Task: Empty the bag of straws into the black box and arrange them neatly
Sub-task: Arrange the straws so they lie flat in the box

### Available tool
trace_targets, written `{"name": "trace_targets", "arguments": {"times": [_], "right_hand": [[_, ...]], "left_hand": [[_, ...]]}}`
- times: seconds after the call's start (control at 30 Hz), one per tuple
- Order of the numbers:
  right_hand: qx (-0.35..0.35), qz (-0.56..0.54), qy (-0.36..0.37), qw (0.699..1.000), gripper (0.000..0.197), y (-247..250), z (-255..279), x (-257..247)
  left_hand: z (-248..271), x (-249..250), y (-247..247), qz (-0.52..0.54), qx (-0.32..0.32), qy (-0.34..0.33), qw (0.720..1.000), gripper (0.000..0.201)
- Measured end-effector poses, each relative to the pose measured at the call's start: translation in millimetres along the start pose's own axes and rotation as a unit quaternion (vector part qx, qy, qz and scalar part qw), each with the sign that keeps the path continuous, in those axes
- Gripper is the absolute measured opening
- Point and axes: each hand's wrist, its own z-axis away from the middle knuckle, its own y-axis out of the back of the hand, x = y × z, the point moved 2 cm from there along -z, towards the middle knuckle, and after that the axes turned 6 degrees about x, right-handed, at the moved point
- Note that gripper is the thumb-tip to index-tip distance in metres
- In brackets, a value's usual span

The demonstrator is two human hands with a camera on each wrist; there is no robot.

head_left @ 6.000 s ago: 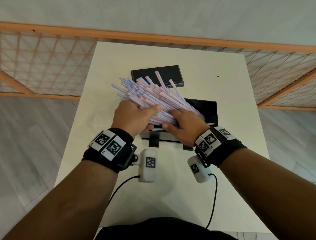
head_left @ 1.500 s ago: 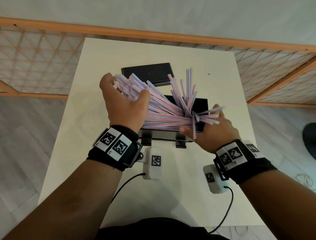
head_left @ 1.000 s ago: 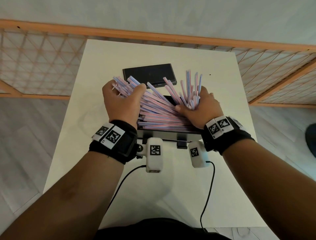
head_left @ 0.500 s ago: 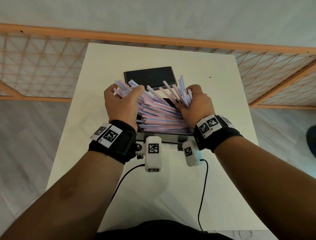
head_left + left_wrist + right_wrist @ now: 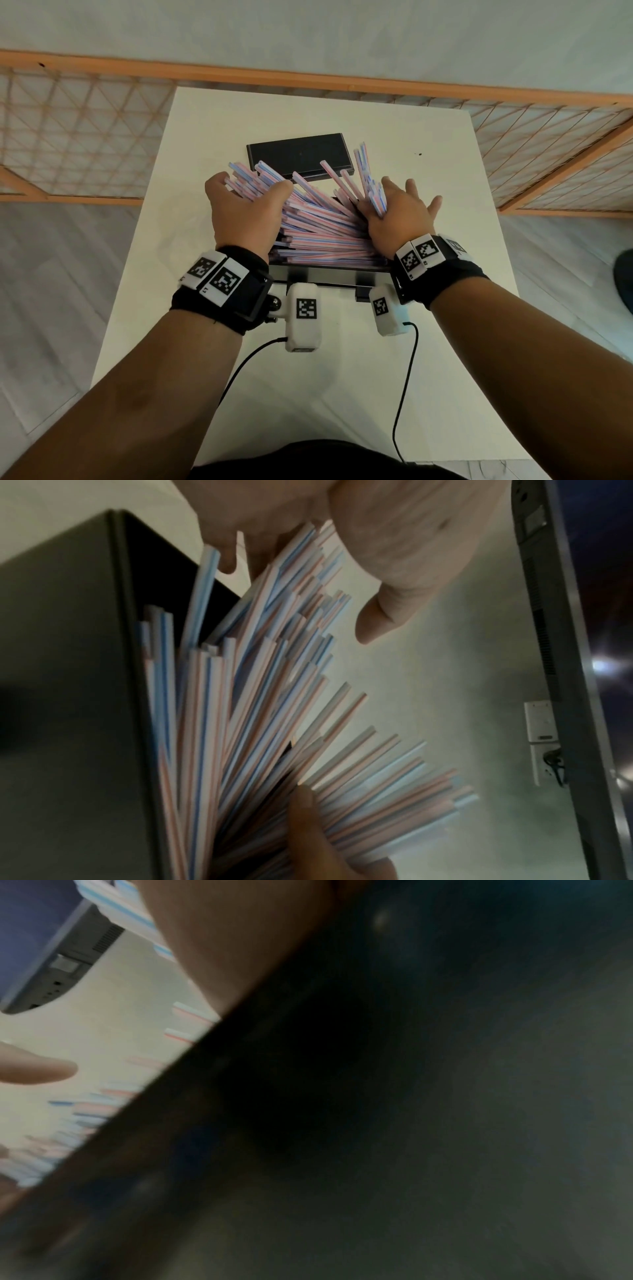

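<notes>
A big bundle of pink, blue and white striped straws lies fanned across the open black box on the white table. My left hand grips the straws' left ends, thumb on top and fingers beyond them. In the left wrist view the fan of straws spreads between my thumb and fingers, beside the box wall. My right hand presses against the right ends with its fingers spread and straight. A few straws stand up next to its thumb. The right wrist view is mostly dark.
The flat black lid lies on the table just behind the box. The white table is small, with edges close on either side. An orange wooden lattice rail runs behind it. Wrist camera cables hang near the front.
My right hand came in from the right, curled round the upright straws, and now its fingers have spread out. The upright straws have tipped lower. My left hand has kept its grip.
</notes>
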Motion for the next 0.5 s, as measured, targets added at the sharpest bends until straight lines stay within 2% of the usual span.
{"name": "trace_targets", "arguments": {"times": [0.1,0.17,0.3,0.4,0.5], "right_hand": [[0.044,-0.043,0.040,0.997,0.028,3,5,-4],[0.072,-0.118,0.058,0.989,0.022,11,12,-11],[0.091,-0.180,0.131,0.971,0.027,24,30,-28],[0.065,-0.191,0.155,0.967,0.028,22,38,-35],[0.016,-0.189,0.150,0.970,0.026,7,39,-34]], "left_hand": [[2,-3,3,0.001,0.004,0.029,1.000,0.067],[4,-6,5,0.014,0.001,0.042,0.999,0.066],[6,-11,6,0.056,0.005,0.030,0.998,0.068],[5,-6,12,0.042,0.034,-0.039,0.998,0.080],[13,9,20,0.004,0.027,-0.204,0.979,0.077]]}}
